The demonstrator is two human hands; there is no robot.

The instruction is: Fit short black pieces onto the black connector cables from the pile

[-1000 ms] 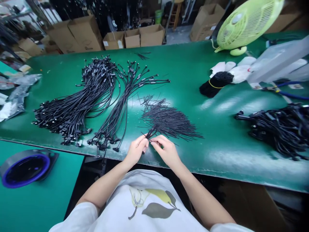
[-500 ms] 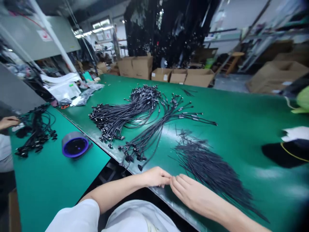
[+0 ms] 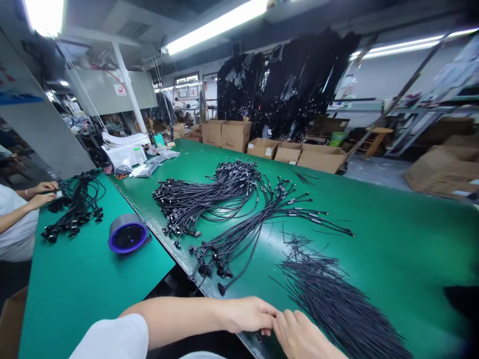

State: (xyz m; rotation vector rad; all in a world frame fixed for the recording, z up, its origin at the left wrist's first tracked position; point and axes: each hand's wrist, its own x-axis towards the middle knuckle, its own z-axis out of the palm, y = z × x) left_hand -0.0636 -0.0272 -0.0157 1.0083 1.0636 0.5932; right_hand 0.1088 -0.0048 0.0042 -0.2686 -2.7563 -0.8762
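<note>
My left hand (image 3: 250, 315) and my right hand (image 3: 299, 333) meet at the near edge of the green table (image 3: 396, 239). Both are closed, fingertips pressed together. What they pinch is hidden by the fingers; a small dark bit (image 3: 259, 337) shows just below them. To the right of my hands lies a loose heap of thin black strands (image 3: 344, 304). Beyond my left hand is a bunch of black cables (image 3: 258, 219) with dark plug-like ends. Farther back rests a larger pile of similar cables (image 3: 209, 194).
On the lower green table at left sit a round grey-and-purple object (image 3: 127, 237) and more black cables (image 3: 77, 204), with a co-worker's hands (image 3: 43, 193) beside them. A white box (image 3: 123, 152) and plastic bags (image 3: 151, 164) stand at the far left corner. Cardboard boxes (image 3: 235, 134) line the far edge.
The head view has tilted up, so the table and my hands appear lower. My hands stay together at the edge, the right fingers more curled. The co-worker's second hand has come into view.
</note>
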